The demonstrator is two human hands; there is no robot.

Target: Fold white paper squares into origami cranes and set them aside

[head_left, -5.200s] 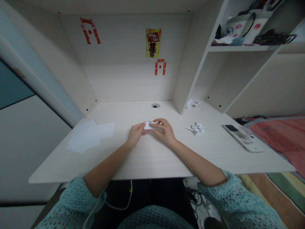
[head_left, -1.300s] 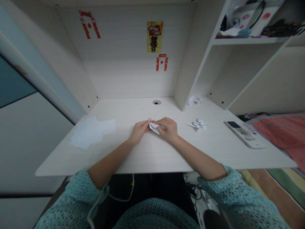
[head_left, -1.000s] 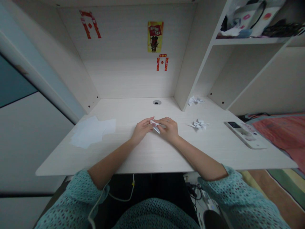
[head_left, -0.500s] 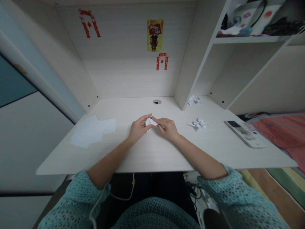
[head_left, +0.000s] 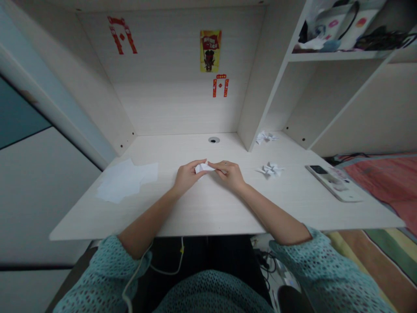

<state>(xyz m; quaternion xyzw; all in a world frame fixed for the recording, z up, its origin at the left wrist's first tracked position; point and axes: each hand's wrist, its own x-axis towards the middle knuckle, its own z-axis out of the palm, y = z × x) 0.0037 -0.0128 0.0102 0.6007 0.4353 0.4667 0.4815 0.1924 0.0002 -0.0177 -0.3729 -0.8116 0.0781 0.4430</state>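
Desk scene, one person seated, both forearms resting toward the middle of the desk. Left hand [head_left: 187,176]: fingers curled, thumb and fingertips pinching the near end of a small folded white paper [head_left: 203,168]. Right hand [head_left: 230,174]: wearing a ring [head_left: 225,163], fingertips pressed on the paper's other end, so both hands grip it. The paper sits between the hands, just above a pale wood-grain desk [head_left: 195,213]; whether it touches the desk cannot be told. Loose white paper sheets [head_left: 125,181] lie flat on the desk, left of the hands and well apart. Two small folded paper figures lie to the right: one nearer [head_left: 271,169], one [head_left: 265,137] by the shelf upright. A white handheld device [head_left: 334,183] lies near the desk's right edge. Back wall: a yellow-and-red poster [head_left: 210,51] above a small red paper decoration [head_left: 220,86]; another red paper decoration [head_left: 122,41] is to its left. Upper right: a shelf [head_left: 339,55] holding assorted items. Also present: teal knit sleeves [head_left: 325,265], a white cable [head_left: 135,269], a red bedspread [head_left: 384,182].
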